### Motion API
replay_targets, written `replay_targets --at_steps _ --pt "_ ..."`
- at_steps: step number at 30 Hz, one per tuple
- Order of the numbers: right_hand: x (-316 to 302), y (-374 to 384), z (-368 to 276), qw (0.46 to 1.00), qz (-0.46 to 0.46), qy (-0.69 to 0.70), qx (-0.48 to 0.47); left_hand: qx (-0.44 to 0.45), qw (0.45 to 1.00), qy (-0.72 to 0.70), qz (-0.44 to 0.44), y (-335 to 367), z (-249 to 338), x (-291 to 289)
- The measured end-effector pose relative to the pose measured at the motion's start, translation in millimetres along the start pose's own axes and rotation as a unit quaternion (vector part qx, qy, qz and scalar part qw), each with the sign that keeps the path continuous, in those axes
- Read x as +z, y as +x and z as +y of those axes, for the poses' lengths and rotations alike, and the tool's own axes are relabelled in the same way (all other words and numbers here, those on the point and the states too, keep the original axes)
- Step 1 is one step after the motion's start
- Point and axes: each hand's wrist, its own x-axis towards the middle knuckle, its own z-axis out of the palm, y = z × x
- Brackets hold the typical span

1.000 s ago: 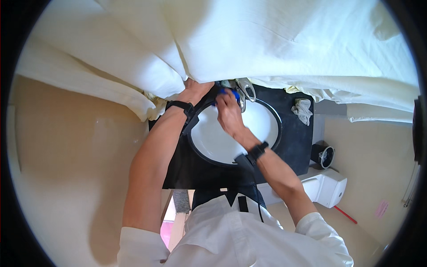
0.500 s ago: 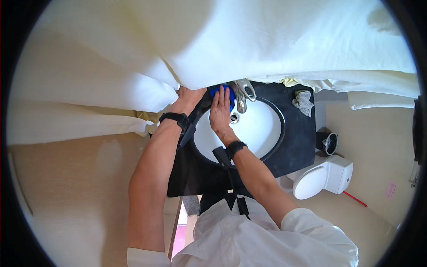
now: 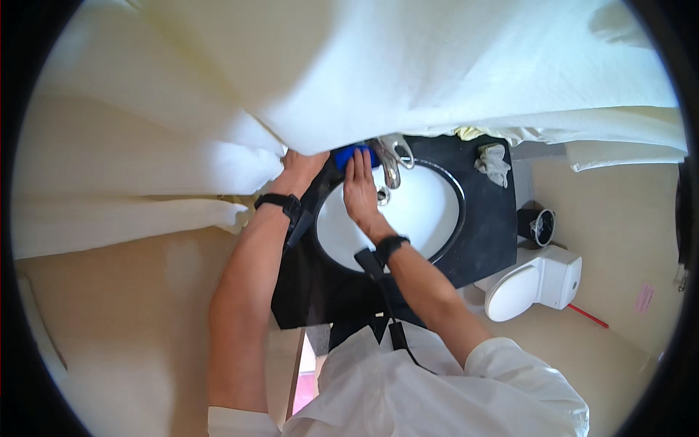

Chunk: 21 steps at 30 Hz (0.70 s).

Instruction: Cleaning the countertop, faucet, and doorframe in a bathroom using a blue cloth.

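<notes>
My right hand [image 3: 360, 200] reaches over the left part of the white sink basin [image 3: 422, 218]. Its fingers press together on a bright blue cloth [image 3: 342, 157] at the basin's back rim, just left of the chrome faucet [image 3: 391, 173]. The thumb is hidden. Farther left, my left hand [image 3: 298, 175] is at the back of the black counter [image 3: 477, 226], against the hanging white curtain [image 3: 247, 164]. The curtain's lower edge covers part of that hand, so its grip cannot be made out. Black bands with attached devices circle both wrists.
A crumpled greyish cloth [image 3: 494, 166] lies on the counter's back right. Beyond the counter's right edge stand a black waste bin [image 3: 526, 226] and a white toilet [image 3: 515, 293]. A red stick [image 3: 588, 316] is on the floor. White fabric hangs across the whole far side.
The blue cloth has slid left, away from the faucet, under my right fingers. My left hand has shifted slightly left and now shows a little lower beneath the curtain.
</notes>
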Motion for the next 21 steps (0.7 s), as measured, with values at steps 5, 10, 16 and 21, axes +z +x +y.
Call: replay_targets --at_steps 5,10,16,21 --pt "-40.9 10.9 -0.3 0.985 -0.018 0.162 0.060 0.006 0.999 -0.028 0.024 -2.8 -1.0 7.3" --pt "-11.4 38.0 9.1 0.997 0.060 0.015 -0.043 0.063 0.995 -0.040 0.066 6.8 14.7 -0.4" --pt "-15.1 34.8 -3.7 1.000 -0.015 0.009 -0.007 0.026 1.000 0.008 0.007 7.0 12.6 -7.2" --pt "-8.9 -8.5 1.2 1.000 -0.003 0.016 0.027 0.058 0.996 0.009 0.073 7.4 13.2 -4.2"
